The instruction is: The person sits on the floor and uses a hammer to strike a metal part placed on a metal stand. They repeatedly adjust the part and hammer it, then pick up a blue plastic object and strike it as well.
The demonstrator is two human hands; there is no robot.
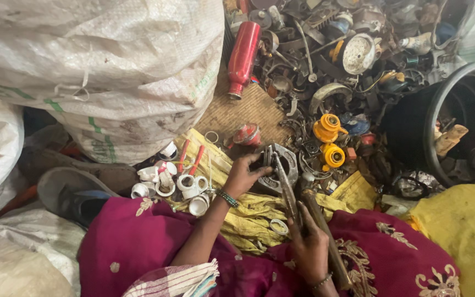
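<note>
Sat on the ground among sorted scrap, magenta embroidered cloth (138,242) over my lap. My left hand (243,175) was closed around the near edge of a grey, flat, roughly ring-shaped metal casting (282,165), which rested tilted on a crumpled yellow cloth (248,212) just ahead of my knees. My right hand (310,247) was clamped on the handles of a pair of long, dull steel pliers (286,190), whose nose reached up onto the casting; I could not tell whether the tips actually bit into anything there. A rusty brown metal rod (322,231) lay along my right hand, touching it, and ran back over the cloth on my right knee. The two hands were apart, joined only through tool and casting. Just left of my left hand sat a cluster of short white plastic pipe fittings (166,184) with two red-handled tools (191,159) lying among them. Beyond the casting, a heap of dark mixed metal scrap (325,60) held two yellow plastic spool-shaped parts (328,140) and a red metal bottle (243,55). Large white woven sacks (94,60) stood to my left, a black round tub (457,110) to my right, and a grey shoe (67,192) near my left knee.
</note>
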